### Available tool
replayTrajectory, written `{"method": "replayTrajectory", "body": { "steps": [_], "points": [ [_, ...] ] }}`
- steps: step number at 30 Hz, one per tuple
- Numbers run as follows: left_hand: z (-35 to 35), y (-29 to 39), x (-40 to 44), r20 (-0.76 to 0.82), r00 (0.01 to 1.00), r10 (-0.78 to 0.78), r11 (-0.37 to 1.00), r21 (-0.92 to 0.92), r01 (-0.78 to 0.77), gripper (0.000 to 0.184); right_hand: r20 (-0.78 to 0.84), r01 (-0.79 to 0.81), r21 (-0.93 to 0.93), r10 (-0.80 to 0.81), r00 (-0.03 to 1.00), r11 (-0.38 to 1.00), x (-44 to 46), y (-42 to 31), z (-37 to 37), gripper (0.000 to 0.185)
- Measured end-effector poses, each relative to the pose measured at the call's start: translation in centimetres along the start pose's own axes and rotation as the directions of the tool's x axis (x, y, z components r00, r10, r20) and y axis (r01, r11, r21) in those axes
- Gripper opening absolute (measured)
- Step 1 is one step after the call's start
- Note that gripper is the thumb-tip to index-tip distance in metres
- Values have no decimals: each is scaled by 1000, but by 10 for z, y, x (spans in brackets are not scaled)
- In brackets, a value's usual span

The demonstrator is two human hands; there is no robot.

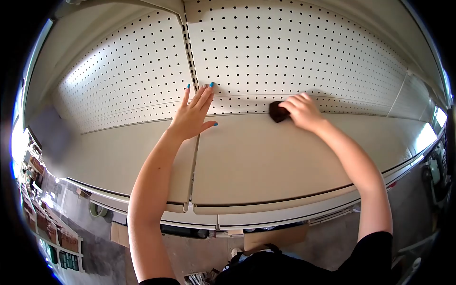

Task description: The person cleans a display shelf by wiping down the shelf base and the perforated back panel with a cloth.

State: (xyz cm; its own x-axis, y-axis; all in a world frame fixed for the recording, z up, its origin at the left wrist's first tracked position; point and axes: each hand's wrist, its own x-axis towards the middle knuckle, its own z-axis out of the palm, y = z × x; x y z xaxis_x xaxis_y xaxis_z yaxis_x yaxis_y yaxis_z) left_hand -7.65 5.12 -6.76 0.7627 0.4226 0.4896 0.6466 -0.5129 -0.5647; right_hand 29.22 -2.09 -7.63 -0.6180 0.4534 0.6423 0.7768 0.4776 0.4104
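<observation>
My left hand [194, 111], with blue-painted nails, is open, its fingers stretched upward. Its fingertips lie against the white perforated back panel [266, 52], near the slotted upright strip [188, 47]. My right hand [304, 113] is closed on a small dark brown cloth [277, 112], bunched under the fingers. The cloth sits where the back panel meets the rear edge of the cream shelf [266, 156]. Part of the cloth is hidden by the fingers.
A seam [194, 175] divides this shelf from the left shelf board [128, 152]. Lower shelves show under the front edge. Cardboard boxes [280, 236] stand below, and stocked shelving [57, 232] is at lower left. A blurred grey shape [52, 133] is at the left.
</observation>
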Motion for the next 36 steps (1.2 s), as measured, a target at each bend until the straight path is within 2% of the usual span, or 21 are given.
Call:
{"method": "replayTrajectory", "body": {
  "steps": [2, 6, 10, 13, 18, 19, 20, 22, 25, 28, 29, 32, 34, 36],
  "points": [
    [-4, 4, 4, 2, 1000, -5, 997, -81, 5, 77, 30, -74, 36, 73, 997, 997, -13, 9, -8, 25],
    [-10, 20, 13, 1, 1000, 27, 987, -161, -27, 76, 49, -72, 37, 70, 996, 997, -10, 7, -3, 26],
    [-5, 26, 16, -55, 992, 111, 983, -139, -117, 74, 52, -23, 33, 21, 998, 999, -5, 4, -3, 25],
    [-1, 26, 15, -29, 995, 92, 985, -147, -95, 72, 1, 40, 45, -40, 999, 998, 7, -3, 5, 24],
    [-2, 26, 15, -13, 994, 111, 985, -129, -112, 72, -94, 101, 27, -98, 991, 995, 54, -42, 30, 5],
    [-2, 26, 15, -5, 994, 108, 986, -130, -108, 72, -133, 118, -3, -118, 984, 993, 64, -50, 37, 8],
    [-3, 27, 15, 2, 995, 104, 986, -131, -103, 72, -82, 123, 5, -122, 989, 992, 74, -57, 43, 8],
    [-1, 26, 15, 10, 995, 101, 988, -116, -99, 72, -87, 153, -5, -153, 984, 988, 89, -68, 49, 8],
    [-2, 27, 15, 68, 992, 104, 987, -129, -94, 71, 37, 136, 19, -136, 990, 991, 91, -73, 47, 7],
    [-5, 28, 14, 118, 985, 123, 985, -137, -106, 70, -21, 191, 17, -190, 981, 981, 80, -58, 38, 11],
    [-5, 28, 15, 126, 983, 130, 984, -136, -113, 70, 171, 131, 58, -139, 975, 990, 73, -53, 34, 36],
    [0, 28, 14, -19, 983, 185, 978, -91, -186, 66, 134, 108, 73, -117, 984, 992, 45, -29, 19, 35],
    [-1, 28, 15, -56, 976, 209, 970, -114, -214, 66, 61, 115, 62, -118, 991, 991, 22, -9, 7, 37],
    [-3, 28, 14, -69, 972, 224, 960, -157, -232, 66, 85, 72, 33, -75, 994, 997, -2, 9, -7, 33]
  ]
}}
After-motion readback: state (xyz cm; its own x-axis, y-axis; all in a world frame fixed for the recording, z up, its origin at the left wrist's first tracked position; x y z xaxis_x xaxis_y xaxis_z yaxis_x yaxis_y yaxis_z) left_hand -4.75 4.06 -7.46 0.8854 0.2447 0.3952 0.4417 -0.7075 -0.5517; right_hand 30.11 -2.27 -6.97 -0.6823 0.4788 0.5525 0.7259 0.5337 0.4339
